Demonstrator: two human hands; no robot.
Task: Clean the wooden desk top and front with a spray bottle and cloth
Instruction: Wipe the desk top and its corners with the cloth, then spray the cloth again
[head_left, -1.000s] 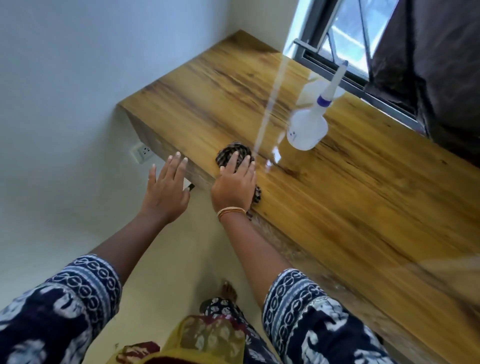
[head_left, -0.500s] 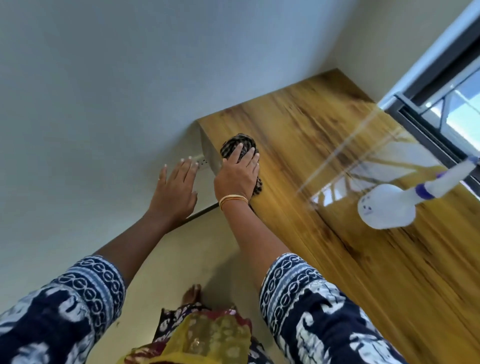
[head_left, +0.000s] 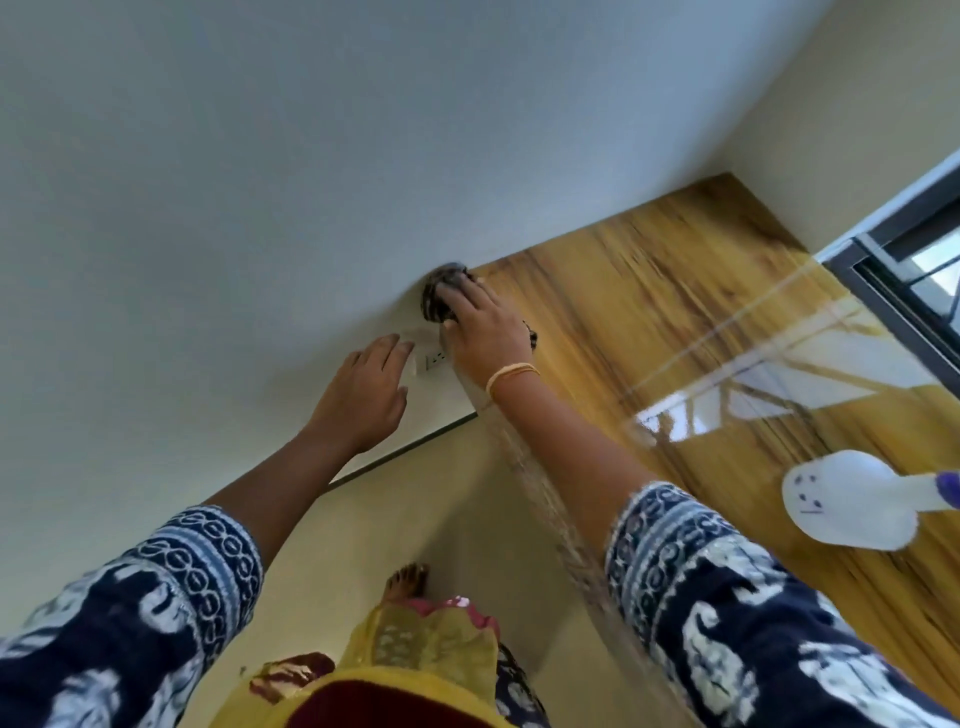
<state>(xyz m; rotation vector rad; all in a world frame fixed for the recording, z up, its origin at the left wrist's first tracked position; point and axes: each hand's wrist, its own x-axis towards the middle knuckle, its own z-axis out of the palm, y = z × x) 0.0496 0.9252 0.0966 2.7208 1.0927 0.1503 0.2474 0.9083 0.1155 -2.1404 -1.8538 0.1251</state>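
Observation:
My right hand (head_left: 485, 330) presses a dark checked cloth (head_left: 439, 293) onto the front left corner of the wooden desk (head_left: 649, 332), right where the desk meets the wall. Its fingers lie spread over the cloth, which bulges out past the fingertips. My left hand (head_left: 363, 395) hovers in front of the wall beside the desk's front edge, fingers straight, holding nothing. The white spray bottle (head_left: 857, 501) with a purple collar lies on its side on the desk top at the right.
A white wall socket (head_left: 434, 358) sits on the wall just under the desk corner, between my hands. A dark window frame (head_left: 893, 291) runs along the desk's far right side. My bare foot (head_left: 408, 579) stands on the pale floor below.
My right hand has slid the cloth along the desk's front edge to its end at the wall. My left hand followed alongside. The bottle has not moved on the desk.

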